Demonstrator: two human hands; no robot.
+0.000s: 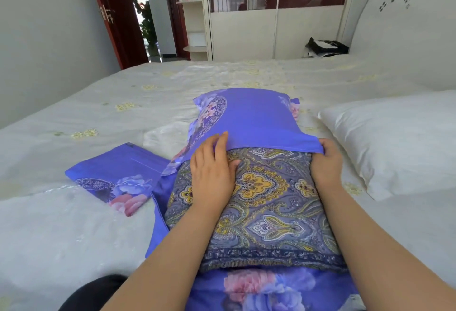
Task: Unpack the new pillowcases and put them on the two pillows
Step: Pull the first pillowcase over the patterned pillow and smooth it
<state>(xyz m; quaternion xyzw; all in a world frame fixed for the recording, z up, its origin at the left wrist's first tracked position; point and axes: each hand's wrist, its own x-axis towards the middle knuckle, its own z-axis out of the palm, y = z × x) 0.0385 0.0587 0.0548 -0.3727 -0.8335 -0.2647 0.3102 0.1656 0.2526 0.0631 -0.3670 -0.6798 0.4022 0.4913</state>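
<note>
Pillowcases in purple floral print are both on the bed (98, 103). One pillowcase (249, 115) lies at the centre of the view, drawn over the far half of a paisley pillow (261, 212), whose near half is still bare; its lower layer spreads under the pillow toward six o'clock. The case's open hem runs across the pillow from nine to three o'clock.

The left hand (212, 170) lies flat on the paisley pillow at the hem's nine o'clock end, its fingers (218, 144) straight and close together, their tips slipped just under the purple edge, thumb resting on the pillow. The right hand (325, 162) is at the three o'clock end, its fingers curled round the hem corner and pinching it against the pillow's side.

A second pillowcase (116, 177), folded flat, lies on the bed at about nine o'clock of the pillow, just beside it. A white pillow (394, 138) with no cover rests at about two o'clock, near the headboard (399, 14). A black bag (325, 46) sits beyond the bed at one o'clock, before a wardrobe (271, 32). A red door (116, 14) stands open at eleven o'clock.
</note>
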